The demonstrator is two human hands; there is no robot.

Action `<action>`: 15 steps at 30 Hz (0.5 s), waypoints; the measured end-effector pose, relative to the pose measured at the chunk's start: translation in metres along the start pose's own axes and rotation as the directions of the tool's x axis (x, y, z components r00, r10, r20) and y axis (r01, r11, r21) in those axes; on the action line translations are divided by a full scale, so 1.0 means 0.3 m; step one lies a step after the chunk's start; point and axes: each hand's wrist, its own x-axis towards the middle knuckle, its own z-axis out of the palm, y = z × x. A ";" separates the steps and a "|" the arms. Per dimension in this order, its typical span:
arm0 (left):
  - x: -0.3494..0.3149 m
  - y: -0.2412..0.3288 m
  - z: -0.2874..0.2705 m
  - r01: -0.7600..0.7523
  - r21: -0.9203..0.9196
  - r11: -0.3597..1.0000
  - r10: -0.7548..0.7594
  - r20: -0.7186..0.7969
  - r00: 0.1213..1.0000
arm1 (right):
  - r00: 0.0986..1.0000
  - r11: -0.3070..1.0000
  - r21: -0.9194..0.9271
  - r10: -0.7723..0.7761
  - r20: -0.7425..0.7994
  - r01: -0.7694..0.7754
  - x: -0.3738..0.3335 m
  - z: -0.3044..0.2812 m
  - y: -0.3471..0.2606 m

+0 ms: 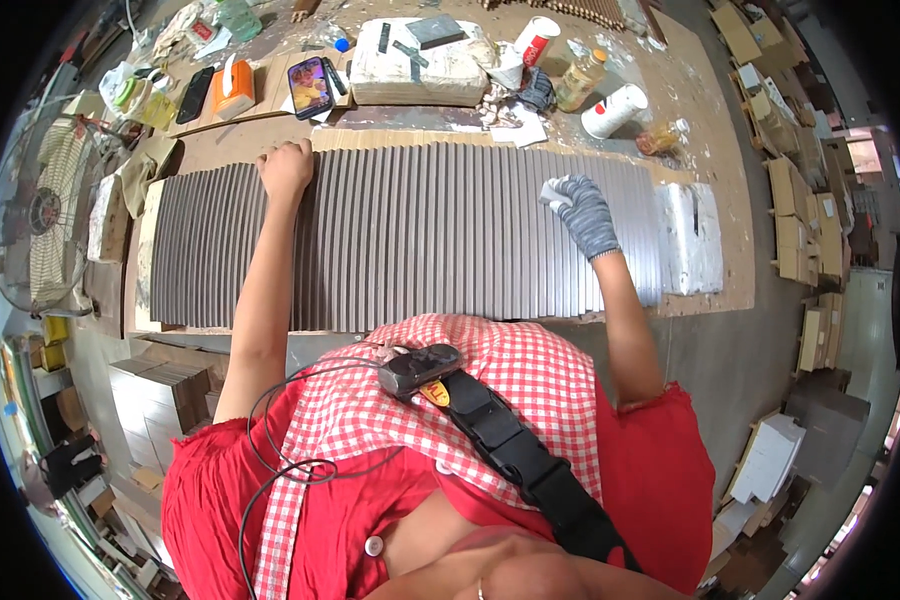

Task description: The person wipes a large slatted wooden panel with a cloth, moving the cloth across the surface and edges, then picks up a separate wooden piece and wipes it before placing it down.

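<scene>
Several dozen long, narrow strips (410, 235), grey-brown, set side by side in one broad row running left to right; each strip lies near to far, on a pale board (145, 260) at the near side of the worktable (715, 130).

Surface: ribbed in look at left and centre, with dark lines between strips; smoother and shinier toward the right, where light catches it. A white block (705, 240) sits just beyond the right end.

Left hand (287, 170): bare, left of centre, at the far ends of the strips. Fingers bent and close together, knuckles up, tips toward the far edge; whether they pinch any strip cannot be told.

Right hand (585, 218): in a grey knit glove, over the right part of the row. Fingers pressed together and curled about a white wad (550, 190), probably cloth; thumb grip not clear. Contact between wad and strips cannot be confirmed.

Handling, by judgement: each strip likely light and fairly stiff along its length, though slender enough to flex if raised by one end; the full row likely weighty and apt to slide apart. Shiny faces may prove slippery and easily marked. Best hold: single strips by both ends, near and far; the row steadied along its far edge, pressure kept flat.
</scene>
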 end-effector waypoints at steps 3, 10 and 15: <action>-0.003 0.004 -0.006 0.000 -0.008 1.000 0.000 -0.017 1.000 | 1.000 0.998 -0.063 -0.012 -0.004 0.011 0.106 0.008 0.038; -0.003 0.010 -0.023 0.027 0.015 1.000 -0.027 0.018 0.999 | 1.000 0.991 -0.137 0.007 0.010 -0.006 0.226 0.023 0.087; -0.004 0.010 -0.026 0.031 0.011 0.999 -0.032 0.048 0.998 | 1.000 0.986 -0.167 -0.026 0.000 0.026 0.264 0.029 0.104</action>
